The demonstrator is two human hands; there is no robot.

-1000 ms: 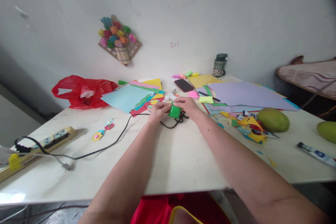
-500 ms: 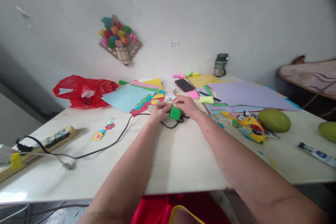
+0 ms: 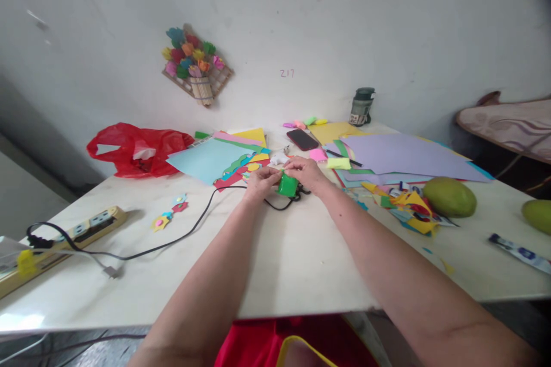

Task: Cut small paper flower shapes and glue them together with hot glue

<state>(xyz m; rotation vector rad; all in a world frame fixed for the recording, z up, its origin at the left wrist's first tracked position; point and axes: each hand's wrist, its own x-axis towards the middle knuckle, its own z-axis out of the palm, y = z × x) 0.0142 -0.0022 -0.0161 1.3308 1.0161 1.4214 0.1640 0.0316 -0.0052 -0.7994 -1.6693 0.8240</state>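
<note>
Both my hands meet over the middle of the table at a small, shiny green packet (image 3: 287,185). My left hand (image 3: 262,181) pinches its top left edge between thumb and fingers. Close beside it, my right hand (image 3: 305,173) has its fingertips closed on the same top edge. What is inside the packet cannot be made out. A black cord (image 3: 193,229) passes under my left hand and bunches beside the packet. Just behind my hands lies a small white object (image 3: 279,157) whose kind is unclear.
Left are a power strip (image 3: 81,238), red plastic bag (image 3: 138,152) and paper flowers (image 3: 170,215). Behind stand a phone (image 3: 302,139) and a bottle (image 3: 361,106). Right are coloured paper sheets (image 3: 404,152), paper scraps (image 3: 413,212), a green fruit (image 3: 450,196) and a tube (image 3: 519,252).
The green packet has shifted very slightly to the right between my fingertips. Both hands keep nearly the same place and grip.
</note>
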